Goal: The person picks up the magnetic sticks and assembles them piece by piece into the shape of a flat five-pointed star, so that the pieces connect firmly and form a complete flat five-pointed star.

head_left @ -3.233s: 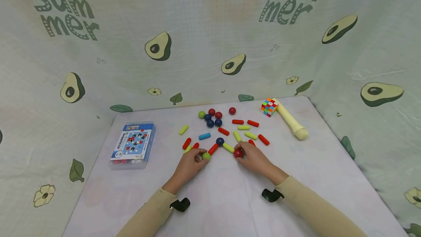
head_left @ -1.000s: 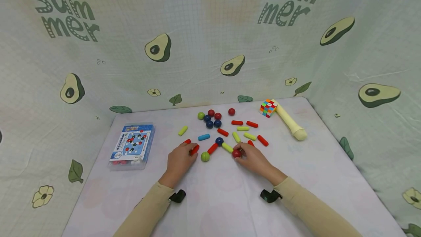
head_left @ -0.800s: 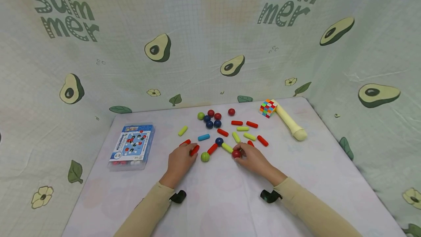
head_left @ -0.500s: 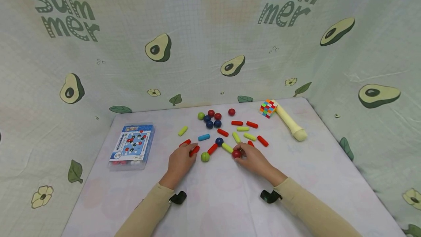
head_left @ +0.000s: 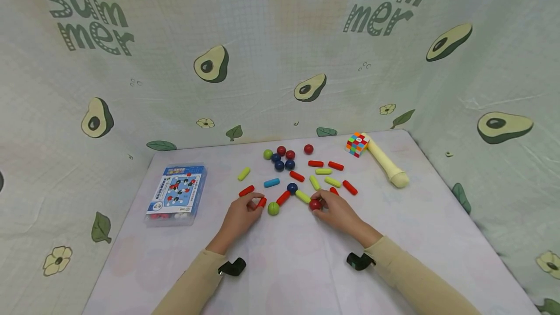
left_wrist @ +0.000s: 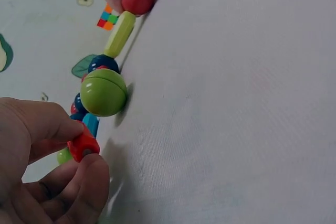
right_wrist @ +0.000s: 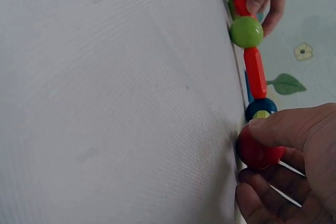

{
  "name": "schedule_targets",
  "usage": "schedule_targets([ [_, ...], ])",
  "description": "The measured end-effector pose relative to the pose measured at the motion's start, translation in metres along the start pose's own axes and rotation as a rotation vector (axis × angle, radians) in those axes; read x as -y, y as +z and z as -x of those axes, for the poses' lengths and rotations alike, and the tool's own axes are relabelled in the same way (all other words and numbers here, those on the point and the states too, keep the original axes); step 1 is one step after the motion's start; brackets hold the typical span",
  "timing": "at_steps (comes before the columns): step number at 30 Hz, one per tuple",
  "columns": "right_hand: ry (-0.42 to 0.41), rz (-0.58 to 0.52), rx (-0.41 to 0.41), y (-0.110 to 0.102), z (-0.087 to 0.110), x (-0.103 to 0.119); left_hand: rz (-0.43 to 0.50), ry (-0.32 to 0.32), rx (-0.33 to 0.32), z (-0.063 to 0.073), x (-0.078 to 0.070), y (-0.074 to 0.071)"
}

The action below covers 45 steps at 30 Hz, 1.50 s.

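Note:
My left hand (head_left: 241,214) pinches a short red stick (left_wrist: 83,144) between thumb and fingertips, just left of a green ball (head_left: 273,208). That ball is one end of a bent chain. From it a red stick (head_left: 283,198) leads up to a dark blue ball (head_left: 292,188), and a yellow-green stick (head_left: 303,197) runs down to a red ball (head_left: 314,204). My right hand (head_left: 337,212) grips this red ball, thumb on top in the right wrist view. The held red stick stands apart from the green ball (right_wrist: 247,31) in the right wrist view.
Loose red, yellow-green and blue sticks (head_left: 271,183) lie beyond the hands. Behind them several balls (head_left: 279,166) cluster. A clear boxed model set (head_left: 176,193) lies at left. A puzzle cube (head_left: 357,144) and a pale yellow bone-shaped stick (head_left: 388,162) are at back right.
My left hand has let go of the green ball, moved left to the loose sticks, and now pinches a red one, shifted slightly towards the chain. My right hand keeps hold of the red ball.

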State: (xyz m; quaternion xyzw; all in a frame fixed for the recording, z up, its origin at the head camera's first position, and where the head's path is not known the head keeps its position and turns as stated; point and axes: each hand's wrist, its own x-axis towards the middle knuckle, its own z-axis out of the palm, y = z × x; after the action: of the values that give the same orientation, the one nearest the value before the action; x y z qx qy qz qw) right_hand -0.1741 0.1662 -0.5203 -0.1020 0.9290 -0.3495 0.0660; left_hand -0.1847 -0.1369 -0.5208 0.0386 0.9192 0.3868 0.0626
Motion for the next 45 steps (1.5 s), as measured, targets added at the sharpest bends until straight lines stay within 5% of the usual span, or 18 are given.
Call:
schedule_targets([
  [9, 0.002, -0.004, -0.006, 0.000, 0.000, 0.001, 0.072, -0.073, 0.147, 0.009, 0.000, -0.001],
  [20, -0.008, 0.000, -0.007, 0.000, 0.000, -0.001, 0.115, -0.055, 0.232, 0.017, 0.000, 0.001],
  [31, -0.008, 0.002, -0.010, 0.001, -0.001, -0.002, 0.129, -0.094, 0.231, 0.019, -0.007, 0.007],
  [45, -0.018, 0.000, -0.014, 0.001, 0.000, -0.002, -0.002, -0.037, 0.132, 0.013, -0.009, 0.013],
])
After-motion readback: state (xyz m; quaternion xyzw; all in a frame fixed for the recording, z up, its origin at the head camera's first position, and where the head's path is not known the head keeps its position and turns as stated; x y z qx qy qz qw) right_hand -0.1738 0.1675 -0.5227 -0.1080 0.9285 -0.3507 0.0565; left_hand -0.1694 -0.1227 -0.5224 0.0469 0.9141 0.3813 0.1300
